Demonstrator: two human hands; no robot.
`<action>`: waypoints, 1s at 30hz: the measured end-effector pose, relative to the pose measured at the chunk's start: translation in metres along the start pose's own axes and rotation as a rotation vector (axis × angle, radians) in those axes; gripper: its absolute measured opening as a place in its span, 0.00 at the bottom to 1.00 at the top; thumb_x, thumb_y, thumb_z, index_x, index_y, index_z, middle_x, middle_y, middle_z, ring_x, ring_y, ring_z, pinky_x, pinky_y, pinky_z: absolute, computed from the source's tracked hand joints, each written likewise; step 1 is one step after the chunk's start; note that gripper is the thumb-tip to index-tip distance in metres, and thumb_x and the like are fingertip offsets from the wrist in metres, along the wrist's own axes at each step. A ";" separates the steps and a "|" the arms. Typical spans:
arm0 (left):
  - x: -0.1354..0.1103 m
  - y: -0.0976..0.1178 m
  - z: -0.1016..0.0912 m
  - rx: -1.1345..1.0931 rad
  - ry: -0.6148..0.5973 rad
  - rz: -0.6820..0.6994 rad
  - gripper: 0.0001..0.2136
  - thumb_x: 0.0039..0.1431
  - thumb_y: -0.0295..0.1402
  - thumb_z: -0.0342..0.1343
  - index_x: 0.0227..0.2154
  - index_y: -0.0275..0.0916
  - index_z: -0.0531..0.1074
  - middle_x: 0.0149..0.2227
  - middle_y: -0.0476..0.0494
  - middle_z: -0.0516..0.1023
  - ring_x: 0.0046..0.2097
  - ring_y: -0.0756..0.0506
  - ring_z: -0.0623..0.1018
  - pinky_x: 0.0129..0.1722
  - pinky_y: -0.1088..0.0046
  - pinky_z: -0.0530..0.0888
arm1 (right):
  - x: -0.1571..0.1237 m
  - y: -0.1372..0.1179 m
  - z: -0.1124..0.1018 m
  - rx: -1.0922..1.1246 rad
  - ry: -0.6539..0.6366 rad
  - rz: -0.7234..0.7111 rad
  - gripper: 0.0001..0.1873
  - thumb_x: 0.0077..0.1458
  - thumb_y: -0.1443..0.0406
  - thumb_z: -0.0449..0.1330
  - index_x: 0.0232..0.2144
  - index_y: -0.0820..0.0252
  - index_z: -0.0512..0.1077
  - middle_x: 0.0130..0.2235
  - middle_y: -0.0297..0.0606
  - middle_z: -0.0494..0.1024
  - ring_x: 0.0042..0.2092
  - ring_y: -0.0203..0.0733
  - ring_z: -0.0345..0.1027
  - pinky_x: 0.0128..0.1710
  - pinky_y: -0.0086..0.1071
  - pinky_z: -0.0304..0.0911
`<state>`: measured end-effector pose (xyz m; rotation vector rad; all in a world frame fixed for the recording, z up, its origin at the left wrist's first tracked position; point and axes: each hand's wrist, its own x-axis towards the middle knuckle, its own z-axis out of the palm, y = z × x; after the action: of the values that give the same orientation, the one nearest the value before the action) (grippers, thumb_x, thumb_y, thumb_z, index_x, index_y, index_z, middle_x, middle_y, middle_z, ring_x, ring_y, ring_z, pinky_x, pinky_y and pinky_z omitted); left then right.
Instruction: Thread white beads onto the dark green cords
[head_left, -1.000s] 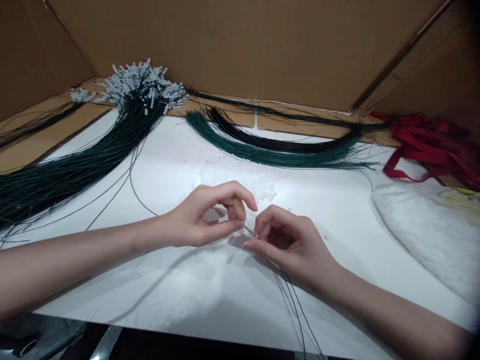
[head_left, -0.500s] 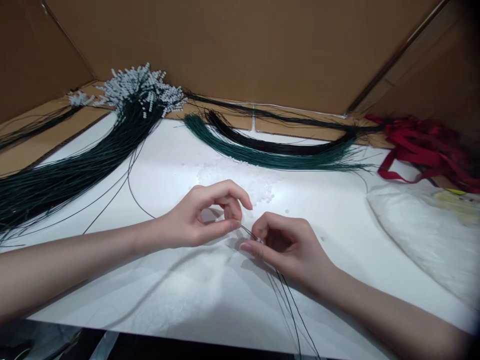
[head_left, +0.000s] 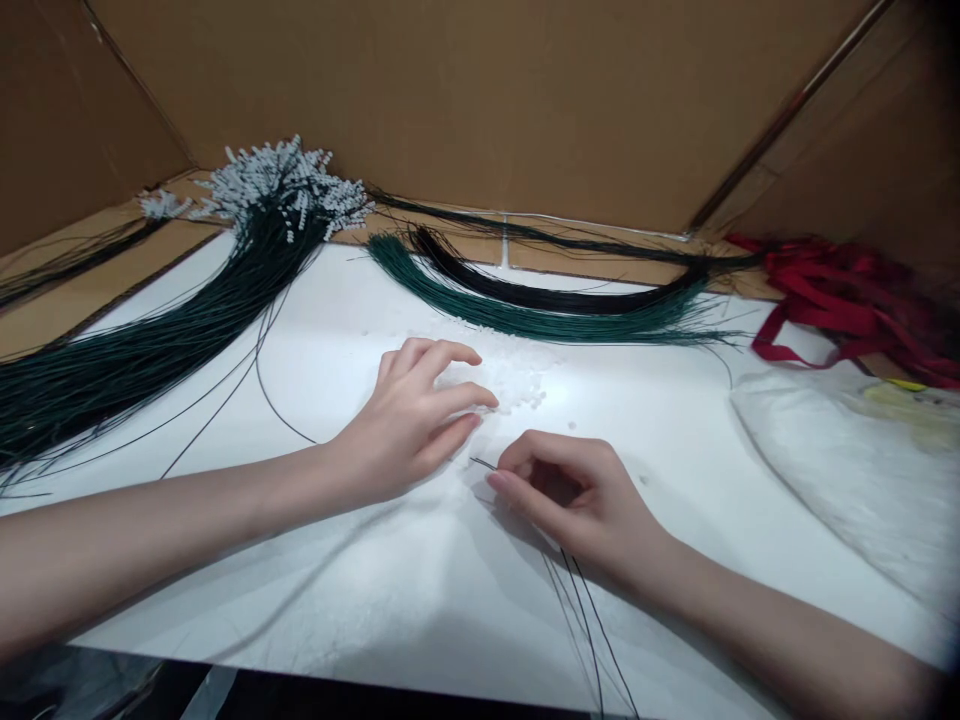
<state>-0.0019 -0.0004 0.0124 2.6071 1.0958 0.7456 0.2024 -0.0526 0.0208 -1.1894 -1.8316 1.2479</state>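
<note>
My right hand (head_left: 577, 490) pinches thin dark wires (head_left: 589, 610) between thumb and forefinger. Their short tips poke out to the left of the fingers, and the long ends hang down past the front of the white board (head_left: 420, 620). Left of those tips, my left hand (head_left: 427, 420) is open, palm down, with its fingers apart over a scatter of small white beads (head_left: 525, 385). Nothing shows in that hand; whether a fingertip touches a bead I cannot tell.
At the left lies a thick bundle of dark green wires (head_left: 217, 300) tipped with white beads. Green wires (head_left: 525, 325) and black wires (head_left: 555, 295) curve behind the beads. Red ribbon (head_left: 840, 300) and a clear plastic bag (head_left: 862, 480) are at the right. Cardboard walls (head_left: 487, 100) stand behind.
My left hand has let go of the wire tips and moved slightly up and left over the beads, its fingers spreading. My right hand has stayed nearly in place with the wires.
</note>
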 end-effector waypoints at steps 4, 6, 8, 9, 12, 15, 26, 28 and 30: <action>0.000 0.001 0.000 -0.014 -0.022 -0.015 0.06 0.64 0.29 0.54 0.41 0.42 0.75 0.56 0.38 0.67 0.56 0.36 0.63 0.54 0.50 0.61 | 0.000 0.001 0.000 -0.006 -0.005 -0.002 0.11 0.61 0.63 0.59 0.27 0.62 0.70 0.23 0.30 0.67 0.25 0.31 0.58 0.24 0.26 0.55; 0.000 0.000 0.000 -0.023 -0.019 -0.025 0.04 0.64 0.30 0.54 0.38 0.41 0.75 0.55 0.39 0.68 0.56 0.36 0.63 0.54 0.50 0.61 | 0.001 0.001 0.000 -0.004 -0.007 -0.002 0.11 0.60 0.63 0.59 0.27 0.62 0.70 0.23 0.30 0.67 0.25 0.31 0.57 0.24 0.26 0.54; 0.001 -0.001 0.000 -0.030 -0.011 -0.029 0.04 0.65 0.30 0.55 0.36 0.41 0.74 0.54 0.40 0.68 0.55 0.37 0.63 0.53 0.51 0.61 | 0.002 0.001 0.000 -0.002 -0.010 0.002 0.11 0.60 0.63 0.60 0.26 0.62 0.70 0.23 0.30 0.67 0.24 0.31 0.57 0.24 0.26 0.54; 0.001 -0.001 0.000 -0.031 -0.006 -0.029 0.04 0.65 0.30 0.55 0.35 0.41 0.74 0.54 0.40 0.69 0.55 0.37 0.63 0.53 0.52 0.61 | 0.002 0.000 0.000 0.000 -0.013 0.006 0.11 0.60 0.63 0.60 0.26 0.62 0.70 0.23 0.30 0.67 0.25 0.31 0.57 0.24 0.27 0.54; 0.001 -0.002 0.000 -0.037 -0.006 -0.023 0.05 0.65 0.29 0.54 0.34 0.40 0.74 0.52 0.41 0.70 0.54 0.38 0.64 0.51 0.54 0.60 | 0.002 0.000 0.000 0.004 -0.009 0.017 0.11 0.60 0.63 0.60 0.27 0.62 0.70 0.23 0.31 0.68 0.25 0.31 0.58 0.24 0.27 0.54; 0.001 0.000 -0.002 -0.058 0.010 -0.009 0.06 0.66 0.26 0.53 0.33 0.39 0.73 0.49 0.42 0.71 0.52 0.40 0.65 0.49 0.58 0.59 | 0.001 0.000 0.000 0.024 -0.003 0.028 0.11 0.61 0.62 0.59 0.28 0.62 0.71 0.23 0.30 0.67 0.25 0.32 0.57 0.24 0.27 0.54; 0.001 -0.002 0.001 -0.034 -0.045 0.009 0.06 0.65 0.31 0.57 0.44 0.44 0.74 0.47 0.43 0.71 0.50 0.40 0.65 0.48 0.60 0.57 | 0.000 0.000 0.000 0.032 0.000 0.009 0.10 0.60 0.64 0.60 0.28 0.63 0.71 0.23 0.29 0.66 0.24 0.30 0.56 0.24 0.26 0.53; 0.000 -0.001 0.001 -0.034 -0.053 0.012 0.03 0.65 0.30 0.57 0.39 0.43 0.75 0.46 0.44 0.71 0.50 0.41 0.66 0.47 0.60 0.57 | 0.000 0.001 0.000 0.039 0.000 0.003 0.10 0.60 0.64 0.60 0.28 0.63 0.71 0.22 0.29 0.66 0.24 0.30 0.56 0.23 0.25 0.53; 0.000 -0.001 0.000 -0.036 -0.061 0.008 0.03 0.65 0.29 0.56 0.35 0.41 0.74 0.45 0.45 0.71 0.49 0.42 0.66 0.47 0.61 0.56 | 0.001 0.001 0.001 0.044 0.000 0.002 0.10 0.61 0.63 0.60 0.28 0.63 0.71 0.22 0.29 0.66 0.24 0.30 0.56 0.23 0.25 0.53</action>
<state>-0.0022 0.0001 0.0123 2.5881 1.0455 0.6762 0.2018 -0.0519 0.0196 -1.1673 -1.7941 1.2834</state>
